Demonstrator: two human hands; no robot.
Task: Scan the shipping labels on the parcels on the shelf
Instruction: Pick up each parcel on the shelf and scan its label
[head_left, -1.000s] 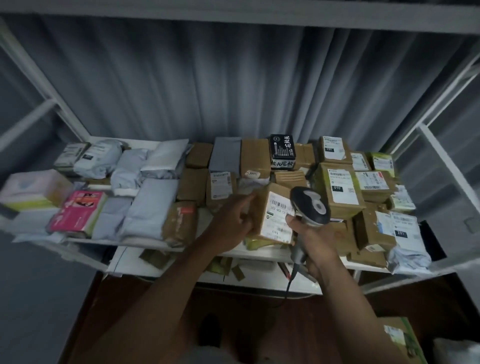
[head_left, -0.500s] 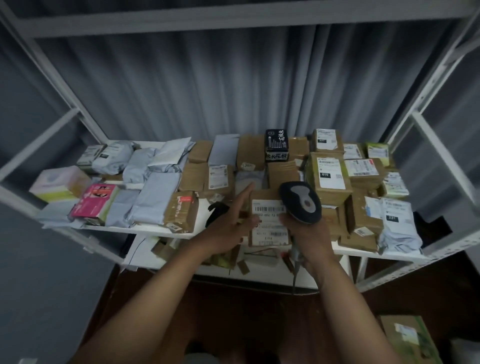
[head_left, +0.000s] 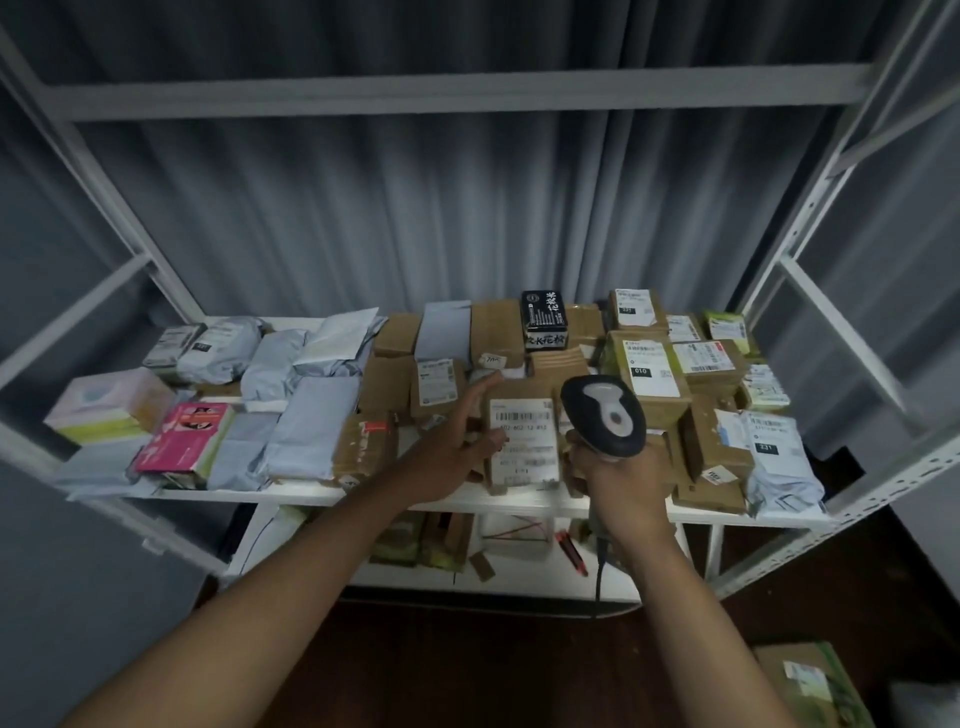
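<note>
- While the left hand (head_left: 457, 441) is lying mostly open against the brown cardboard parcel (head_left: 522, 441), its white label's facing up
- right hand (head_left: 618, 470) is gripping the grey handheld scanner (head_left: 605, 418) just right of it

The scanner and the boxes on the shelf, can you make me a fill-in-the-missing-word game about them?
1. The right hand grips the handle of a barcode ____.
2. The left hand touches a brown box whose white label faces ____.
3. The box near the shelf's left front is bright ____.
4. The black box stands at the ____ of the shelf.

Missing words: scanner; up; pink; back
</note>
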